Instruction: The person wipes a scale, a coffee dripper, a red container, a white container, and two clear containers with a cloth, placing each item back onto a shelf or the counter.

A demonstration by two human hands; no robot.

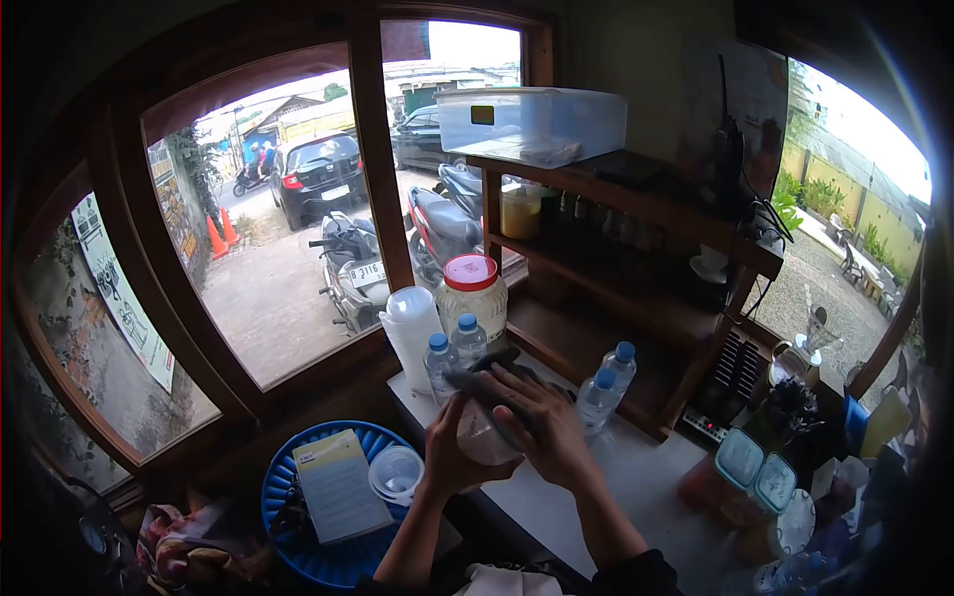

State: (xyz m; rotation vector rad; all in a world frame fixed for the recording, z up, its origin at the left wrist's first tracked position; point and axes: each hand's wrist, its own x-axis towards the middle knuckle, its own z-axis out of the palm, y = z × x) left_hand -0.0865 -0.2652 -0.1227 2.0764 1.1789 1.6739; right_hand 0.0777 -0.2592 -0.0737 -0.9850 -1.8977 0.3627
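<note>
Above the near edge of the counter, my left hand [449, 447] is closed around a clear rounded container [485, 437]. A dark cloth [479, 382] lies across the container's top. My right hand [539, 422] presses the cloth against the container, fingers bent over it. What lies under the cloth is hidden. Just beyond my hands stand two water bottles with blue caps [467, 340], close to a large jar with a red lid [471, 283]. Two more capped water bottles [598, 399] stand to the right of my right hand.
Stacked clear plastic cups [409, 323] stand by the window. A wooden shelf [606, 268] carries a large clear bin [537, 124]. At lower left, a blue basket [276, 497] holds papers and small tubs. Lidded containers [740, 457] crowd the counter's right side.
</note>
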